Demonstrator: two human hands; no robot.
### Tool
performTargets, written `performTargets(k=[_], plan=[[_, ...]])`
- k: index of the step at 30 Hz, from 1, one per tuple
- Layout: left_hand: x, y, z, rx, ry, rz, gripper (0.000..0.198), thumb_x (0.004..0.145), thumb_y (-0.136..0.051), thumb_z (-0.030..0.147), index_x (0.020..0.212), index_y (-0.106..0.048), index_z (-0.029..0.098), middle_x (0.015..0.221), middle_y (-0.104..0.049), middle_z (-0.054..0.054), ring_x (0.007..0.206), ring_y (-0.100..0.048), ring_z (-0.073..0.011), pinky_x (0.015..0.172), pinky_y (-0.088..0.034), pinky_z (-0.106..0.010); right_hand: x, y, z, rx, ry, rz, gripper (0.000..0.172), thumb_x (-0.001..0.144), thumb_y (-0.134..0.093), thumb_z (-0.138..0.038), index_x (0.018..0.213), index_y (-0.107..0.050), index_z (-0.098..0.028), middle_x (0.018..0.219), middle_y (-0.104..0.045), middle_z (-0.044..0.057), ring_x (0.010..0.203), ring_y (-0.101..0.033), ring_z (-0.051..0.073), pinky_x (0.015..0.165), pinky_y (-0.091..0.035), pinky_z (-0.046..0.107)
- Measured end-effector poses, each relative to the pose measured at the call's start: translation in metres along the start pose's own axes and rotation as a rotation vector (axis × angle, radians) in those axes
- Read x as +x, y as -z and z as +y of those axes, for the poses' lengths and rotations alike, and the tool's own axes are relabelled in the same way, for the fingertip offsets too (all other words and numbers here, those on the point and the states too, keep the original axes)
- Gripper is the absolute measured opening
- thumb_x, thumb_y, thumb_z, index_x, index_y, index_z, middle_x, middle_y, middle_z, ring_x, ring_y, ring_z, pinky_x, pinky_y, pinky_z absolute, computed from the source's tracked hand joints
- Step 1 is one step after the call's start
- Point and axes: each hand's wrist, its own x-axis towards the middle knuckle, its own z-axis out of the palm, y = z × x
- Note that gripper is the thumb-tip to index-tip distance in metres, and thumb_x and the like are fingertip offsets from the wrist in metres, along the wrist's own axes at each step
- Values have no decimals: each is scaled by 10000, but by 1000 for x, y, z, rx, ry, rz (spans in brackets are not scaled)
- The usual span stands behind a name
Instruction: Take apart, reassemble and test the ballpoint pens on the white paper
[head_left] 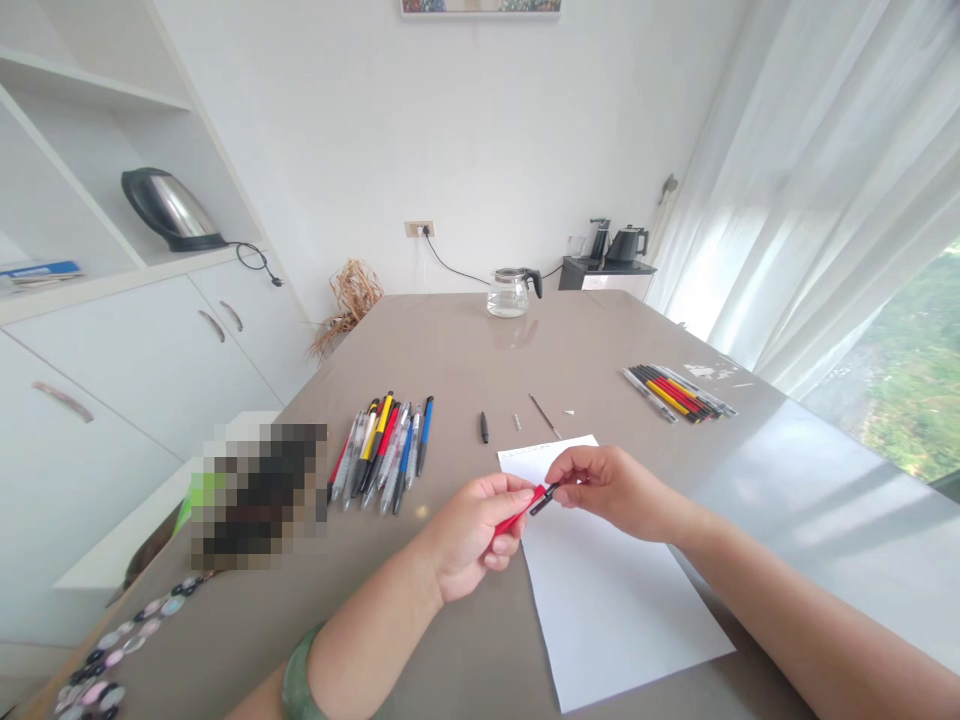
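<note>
My left hand (480, 530) is closed around a red pen barrel (511, 522), whose upper end points toward my right hand (596, 488). Between the thumb and fingers of my right hand is a black pen clip piece (544, 500), which meets the end of the red barrel; whether it is fully joined I cannot tell. Both hands are above a white sheet of paper (622, 620). Just beyond the sheet lie a black pen tip section (484, 428), a small spring (517, 423), a thin ink refill (544, 415) and a tiny white piece (569, 412).
A pile of assorted pens (382, 455) lies on the left of the table (442, 370). More pens (675, 393) lie in a row at the right, near white scraps (709, 371). A glass pot (508, 292) stands at the far edge. A bead string (112, 650) is at lower left.
</note>
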Motion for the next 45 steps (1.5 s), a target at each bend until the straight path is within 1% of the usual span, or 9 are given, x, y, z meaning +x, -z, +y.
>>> performTargets(k=[15,21,24,29,34,37,41,43,45], plan=[[0,-1,-1,30,19,12,211,721,-537,351,845,-515,182,590,-411,45,383,-250,1,377,-94,-165,1,-5,6,48,-44,82,153,731,-520,-273,833,-604,-194,738,-598,16,649,-515,127,563,-401,246],[1,-1,-2,6,18,25,213,742,-517,340,877,-503,176,591,-409,40,390,-263,-3,379,-115,-157,2,-11,4,165,-45,92,210,717,-538,-242,902,-613,-176,750,-625,34,707,-555,149,669,-432,282],[1,-2,-3,-12,-4,-7,206,770,-479,345,891,-493,179,600,-417,34,400,-300,-15,375,-159,-154,3,-11,3,253,-69,123,218,709,-552,-261,890,-607,-152,716,-621,45,681,-560,147,673,-442,295],[-1,-6,-4,1,-24,-69,296,792,-443,354,1058,-440,225,608,-461,21,434,-424,-73,400,-311,-187,4,-11,3,165,-42,176,177,696,-570,-315,736,-635,-154,720,-581,33,615,-505,111,607,-437,268],[-2,-8,-3,-18,-46,-47,330,795,-445,340,1108,-427,240,608,-494,11,455,-484,-99,435,-378,-218,3,-13,2,147,0,78,223,719,-545,-339,823,-648,-171,756,-588,35,658,-509,119,604,-442,261],[1,-6,-4,-50,-66,47,304,783,-471,318,1069,-458,217,619,-516,2,478,-512,-105,471,-406,-230,10,0,6,95,-21,145,288,725,-528,-366,890,-645,-161,703,-599,37,600,-515,118,576,-440,260],[2,-3,-3,-135,-123,143,255,787,-475,285,1025,-448,196,689,-566,-29,582,-573,-131,550,-436,-250,38,40,20,-249,-112,449,286,718,-509,-371,887,-644,-183,671,-616,24,583,-539,136,566,-418,259],[3,-2,-1,-163,-152,180,224,796,-467,267,1003,-437,187,733,-591,-52,612,-581,-135,562,-442,-250,54,58,30,-508,-127,481,230,710,-506,-347,802,-660,-203,712,-629,19,660,-549,153,608,-399,257],[3,-1,0,-192,-173,229,187,799,-466,243,973,-436,181,762,-607,-66,584,-572,-114,518,-428,-212,69,69,40,-563,-143,460,197,686,-528,-317,757,-663,-193,711,-630,30,663,-545,160,598,-385,256]])
